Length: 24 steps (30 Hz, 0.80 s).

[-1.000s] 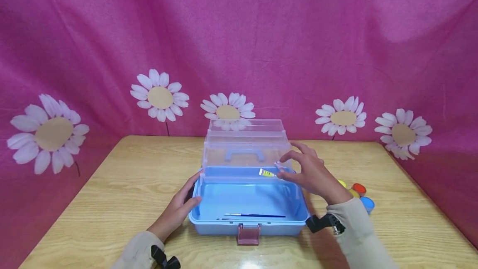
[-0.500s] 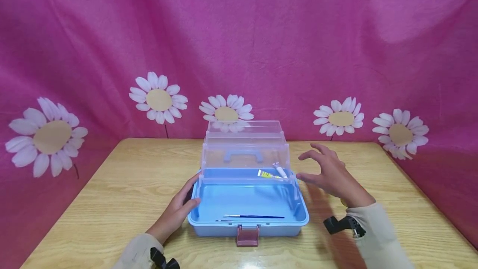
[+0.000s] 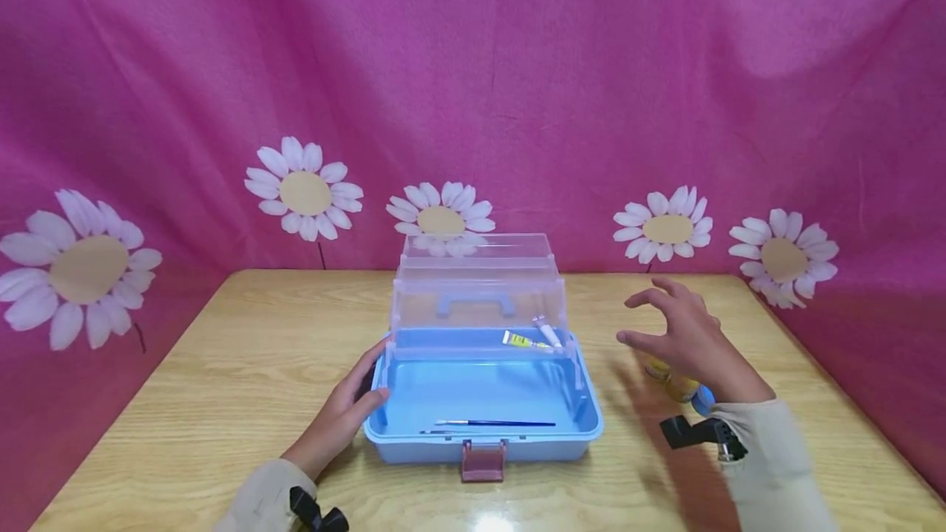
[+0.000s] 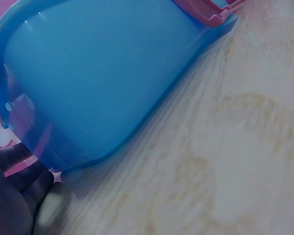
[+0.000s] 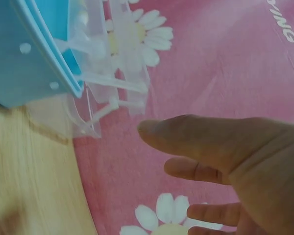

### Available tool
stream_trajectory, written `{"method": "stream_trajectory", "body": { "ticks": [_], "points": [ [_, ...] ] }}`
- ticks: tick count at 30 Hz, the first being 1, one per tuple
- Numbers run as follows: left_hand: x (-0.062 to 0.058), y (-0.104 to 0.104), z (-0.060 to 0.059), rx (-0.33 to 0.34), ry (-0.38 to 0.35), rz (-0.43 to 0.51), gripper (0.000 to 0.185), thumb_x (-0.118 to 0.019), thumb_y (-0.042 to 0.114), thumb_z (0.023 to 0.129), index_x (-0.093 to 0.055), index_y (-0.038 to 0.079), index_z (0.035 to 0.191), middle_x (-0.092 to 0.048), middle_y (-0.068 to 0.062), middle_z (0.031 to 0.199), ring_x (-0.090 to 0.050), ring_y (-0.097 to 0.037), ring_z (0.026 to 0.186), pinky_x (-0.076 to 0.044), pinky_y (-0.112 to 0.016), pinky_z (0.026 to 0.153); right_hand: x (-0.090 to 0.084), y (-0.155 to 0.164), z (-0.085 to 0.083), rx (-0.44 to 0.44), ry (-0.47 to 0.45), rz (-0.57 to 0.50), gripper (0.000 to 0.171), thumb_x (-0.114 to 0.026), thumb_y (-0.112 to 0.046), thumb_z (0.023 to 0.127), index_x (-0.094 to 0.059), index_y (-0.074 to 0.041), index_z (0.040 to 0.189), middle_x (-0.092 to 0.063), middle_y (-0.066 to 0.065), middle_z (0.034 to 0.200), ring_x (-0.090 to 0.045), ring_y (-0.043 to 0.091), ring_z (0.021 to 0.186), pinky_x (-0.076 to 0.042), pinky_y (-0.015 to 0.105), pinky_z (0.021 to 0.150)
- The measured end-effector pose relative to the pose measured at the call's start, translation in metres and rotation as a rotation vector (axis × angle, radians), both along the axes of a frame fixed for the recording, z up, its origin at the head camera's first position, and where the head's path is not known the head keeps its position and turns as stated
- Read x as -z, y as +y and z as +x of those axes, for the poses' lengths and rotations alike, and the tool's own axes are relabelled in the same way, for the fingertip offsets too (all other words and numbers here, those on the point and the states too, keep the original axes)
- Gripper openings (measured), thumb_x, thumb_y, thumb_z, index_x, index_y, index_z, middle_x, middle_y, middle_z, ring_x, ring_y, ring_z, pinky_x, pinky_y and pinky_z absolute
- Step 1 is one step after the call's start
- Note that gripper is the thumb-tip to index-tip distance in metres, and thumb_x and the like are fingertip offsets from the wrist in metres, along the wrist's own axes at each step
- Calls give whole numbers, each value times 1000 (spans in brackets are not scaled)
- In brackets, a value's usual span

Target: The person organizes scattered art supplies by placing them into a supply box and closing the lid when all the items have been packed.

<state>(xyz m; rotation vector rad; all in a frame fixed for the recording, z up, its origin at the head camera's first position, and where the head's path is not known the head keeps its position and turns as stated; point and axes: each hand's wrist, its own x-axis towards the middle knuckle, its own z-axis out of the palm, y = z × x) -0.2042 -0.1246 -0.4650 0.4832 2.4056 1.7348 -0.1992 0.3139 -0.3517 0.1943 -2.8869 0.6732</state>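
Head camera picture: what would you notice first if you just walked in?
First the bright pink curtain with white daisies behind the wooden table. Then the open blue box in the middle of the table, its clear trays folded up at the back, a thin paintbrush lying inside near the front. The left hand rests on the box's left side, while the right hand hovers open above small paint pots.

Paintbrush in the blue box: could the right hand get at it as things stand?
Probably yes. The right hand is empty beside the box, the lid is up, and nothing covers the paintbrush on the box floor.
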Motion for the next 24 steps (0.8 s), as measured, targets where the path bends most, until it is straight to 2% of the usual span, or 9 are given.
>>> {"method": "stream_trajectory", "body": {
  "ticks": [12, 19, 24],
  "points": [
    [3, -1, -3, -5, -13, 19, 60, -48, 20, 100, -22, 37, 152, -17, 0, 160, -16, -29, 146, -18, -55, 114, 1, 20, 2, 104, -46, 83, 55, -77, -38, 79, -61, -3, 118, -26, 37, 142, -25, 62, 122, -29, 77, 81],
    [4, 0, -1, 4, 59, 33, 61, -48, 14, 98, -25, 31, 152, -21, -5, 159, -20, -32, 145, -17, -56, 114, 4, 27, 2, 139, -109, 112, 56, -76, -39, 79, -61, 0, 117, -25, 40, 140, -24, 63, 119, -28, 75, 79],
    [5, -1, 1, 3, 82, 41, 61, -49, 13, 98, -27, 31, 151, -23, -5, 158, -22, -32, 144, -18, -56, 114, 8, 31, 2, 144, -162, 109, 56, -76, -39, 79, -62, 1, 115, -23, 42, 139, -23, 64, 119, -25, 77, 79]
  ]
}}
